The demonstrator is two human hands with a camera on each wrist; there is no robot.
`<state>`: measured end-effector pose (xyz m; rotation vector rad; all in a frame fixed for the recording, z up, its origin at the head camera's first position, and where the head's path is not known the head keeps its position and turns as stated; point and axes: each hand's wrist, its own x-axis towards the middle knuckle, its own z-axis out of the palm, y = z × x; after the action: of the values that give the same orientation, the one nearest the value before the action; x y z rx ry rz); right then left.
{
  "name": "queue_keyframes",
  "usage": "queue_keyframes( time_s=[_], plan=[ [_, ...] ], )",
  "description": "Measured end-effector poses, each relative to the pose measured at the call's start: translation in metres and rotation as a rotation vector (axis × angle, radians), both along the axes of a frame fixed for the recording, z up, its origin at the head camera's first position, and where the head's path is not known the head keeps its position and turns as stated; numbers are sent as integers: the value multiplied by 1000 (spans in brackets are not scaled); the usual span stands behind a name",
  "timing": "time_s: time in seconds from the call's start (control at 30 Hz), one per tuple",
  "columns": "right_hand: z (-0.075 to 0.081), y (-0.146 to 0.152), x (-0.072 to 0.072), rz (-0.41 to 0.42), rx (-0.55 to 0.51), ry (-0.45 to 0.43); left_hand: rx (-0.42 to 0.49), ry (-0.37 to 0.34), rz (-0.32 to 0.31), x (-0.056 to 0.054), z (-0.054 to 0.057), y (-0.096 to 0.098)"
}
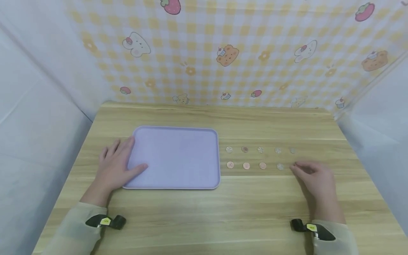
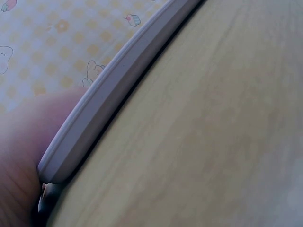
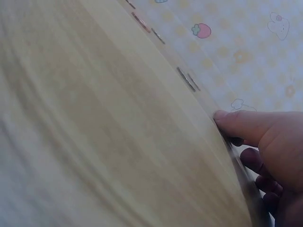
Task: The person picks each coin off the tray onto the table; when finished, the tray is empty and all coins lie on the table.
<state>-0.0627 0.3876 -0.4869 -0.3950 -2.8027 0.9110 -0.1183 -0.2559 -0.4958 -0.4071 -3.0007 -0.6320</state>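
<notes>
A shallow lilac tray (image 1: 173,157) lies left of the middle of the wooden table. My left hand (image 1: 116,164) rests at its left end, fingers spread along the rim and thumb lying over the tray's inside. To the tray's right, small coins lie flat in two rows: a back row of silvery and darker coins (image 1: 260,149), and a front row of copper coins (image 1: 246,165) ending in a silvery coin (image 1: 280,166). At the right end of the front row, my right hand (image 1: 315,177) pinches thumb and index finger together at the tabletop, apparently on a coin mostly hidden by the fingertips.
The wooden table (image 1: 197,219) ends at the back against a yellow checked cloth (image 1: 204,53) printed with cartoon animals and strawberries. White cloth (image 1: 38,88) hangs at both sides. A small black camera (image 1: 118,222) is strapped to each wrist.
</notes>
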Motion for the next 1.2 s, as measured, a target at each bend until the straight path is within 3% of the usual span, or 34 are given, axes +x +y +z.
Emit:
queue_keyframes(
  time_s=[0.5, 0.83, 1.07, 1.2],
  plan=[
    [-7, -3, -3, 10, 63, 105, -1, 18, 8, 5, -4, -6],
    [-14, -9, 1, 62, 102, 212, -4, 27, 3, 3, -4, -9],
    [-12, -11, 0, 46, 99, 199, -7, 21, 7, 4, -5, -11],
    [-13, -12, -3, 1, 31, 152, -7, 26, 9, 3, -4, -13]
  ],
)
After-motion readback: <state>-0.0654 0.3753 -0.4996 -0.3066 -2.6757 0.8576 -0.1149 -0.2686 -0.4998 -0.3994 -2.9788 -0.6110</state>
